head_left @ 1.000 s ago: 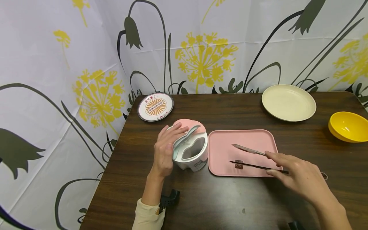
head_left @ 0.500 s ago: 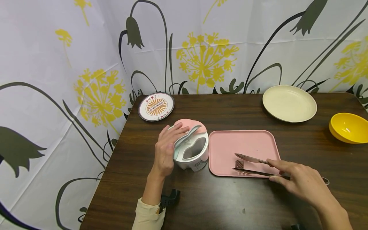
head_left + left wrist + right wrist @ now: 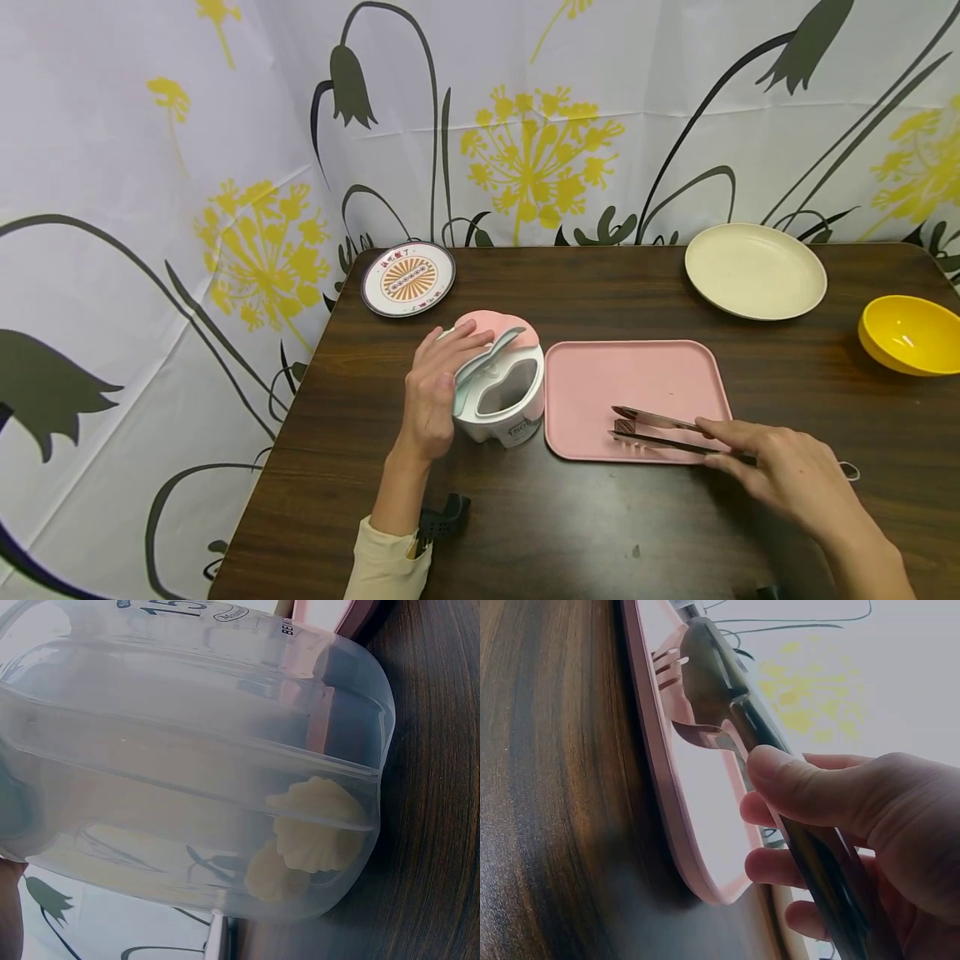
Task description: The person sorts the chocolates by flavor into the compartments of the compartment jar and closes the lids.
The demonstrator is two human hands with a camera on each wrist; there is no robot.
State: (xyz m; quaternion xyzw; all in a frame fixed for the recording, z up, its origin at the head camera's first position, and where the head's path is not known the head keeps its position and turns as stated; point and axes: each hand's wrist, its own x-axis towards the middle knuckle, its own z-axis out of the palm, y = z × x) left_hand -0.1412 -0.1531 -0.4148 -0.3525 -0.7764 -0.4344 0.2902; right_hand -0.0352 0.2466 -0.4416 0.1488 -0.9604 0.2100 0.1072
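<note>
My right hand [image 3: 787,467] grips metal tongs [image 3: 705,667], thumb on one arm and fingers on the other. One tong end has fork-like prongs. Their tips straddle a small ridged brown square [image 3: 624,427], like a chocolate piece, on the pink tray [image 3: 592,375]. My left hand [image 3: 431,392] lies with straight fingers over the top left of a translucent container [image 3: 517,429] with a pink lid flap [image 3: 491,321] and a pale blue-green handle [image 3: 480,367]. Low inside it, in the left wrist view, are pale shell-shaped pieces [image 3: 319,825].
A patterned white plate [image 3: 408,279] is at the table's back left. Toward the back right lies a cream plate [image 3: 756,271], with a yellow bowl [image 3: 911,335] further right. A floral cloth [image 3: 525,150] hangs behind the dark wooden table [image 3: 555,533].
The tongs have come down and slightly nearer on the tray, and their arms have closed in from either side of the brown square. My left hand and the container stay put.
</note>
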